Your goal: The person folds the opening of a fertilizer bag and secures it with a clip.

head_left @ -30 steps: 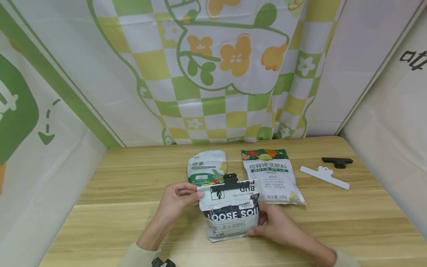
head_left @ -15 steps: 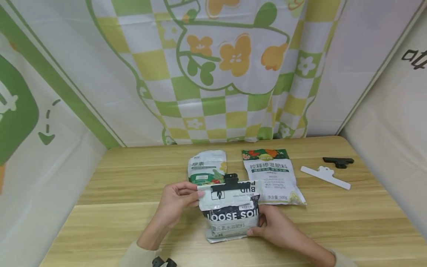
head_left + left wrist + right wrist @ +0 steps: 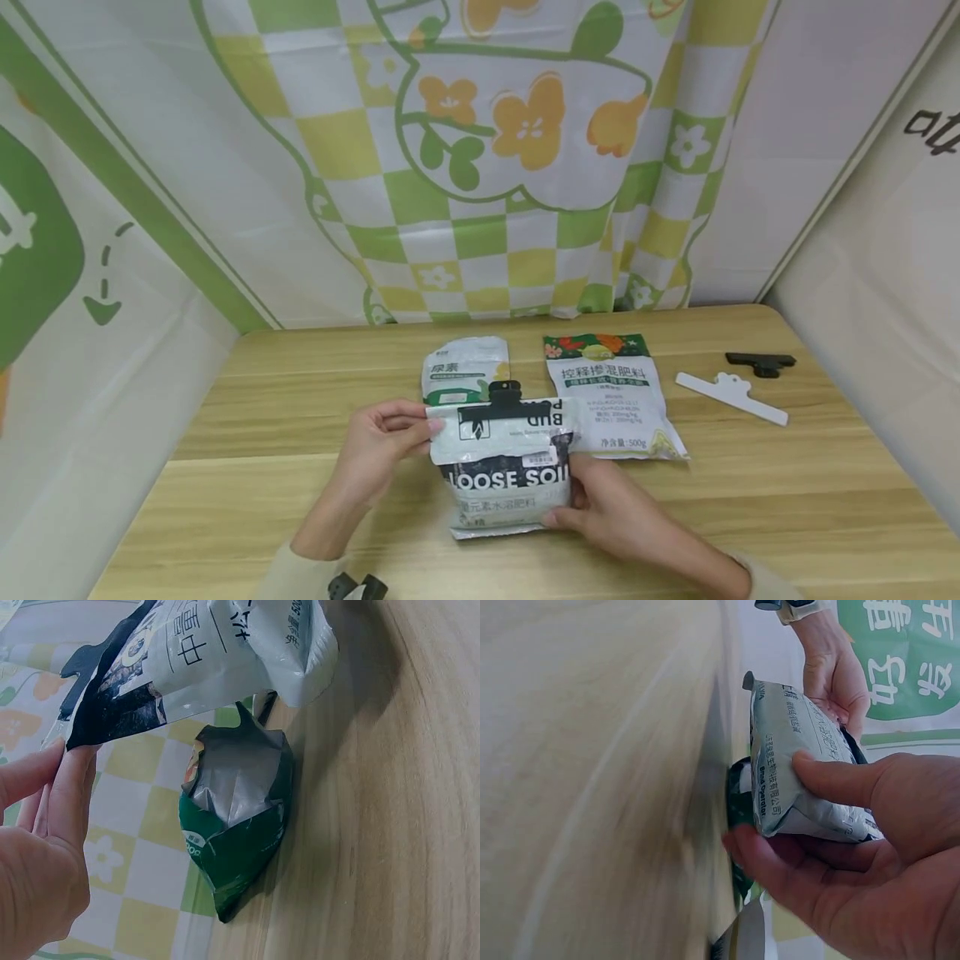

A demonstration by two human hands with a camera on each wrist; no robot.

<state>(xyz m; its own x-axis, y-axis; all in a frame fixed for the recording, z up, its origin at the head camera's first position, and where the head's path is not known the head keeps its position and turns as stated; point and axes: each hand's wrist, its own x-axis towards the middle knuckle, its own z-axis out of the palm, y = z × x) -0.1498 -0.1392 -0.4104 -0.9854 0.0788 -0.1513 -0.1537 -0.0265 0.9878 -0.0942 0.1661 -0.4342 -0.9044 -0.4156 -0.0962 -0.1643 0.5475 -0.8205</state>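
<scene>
Both hands hold a white and black "LOOSE SOIL" bag (image 3: pixel 510 492) in front of the body, its top folded over under a black clip (image 3: pixel 504 408). At the bag's upper left corner, my left hand (image 3: pixel 375 450) pinches the folded edge between thumb and fingers. My right hand (image 3: pixel 615 508) grips the lower right side, thumb in front and fingers behind. In the right wrist view the bag (image 3: pixel 802 765) is raised off the table. Behind it stands a white and green bag (image 3: pixel 465 367); the left wrist view shows this green bag (image 3: pixel 240 847) with its top torn wide.
A white fertilizer bag (image 3: pixel 611 400) with a green top lies flat at the back right. Further right, a white clip (image 3: pixel 731 398) and a black clip (image 3: pixel 761 364) rest on the wooden table (image 3: pixel 285 400). A patterned curtain (image 3: pixel 487 250) hangs behind the table.
Both hands have shifted slightly left with the clipped bag, which now covers more of the green bag behind. Their grips look the same.
</scene>
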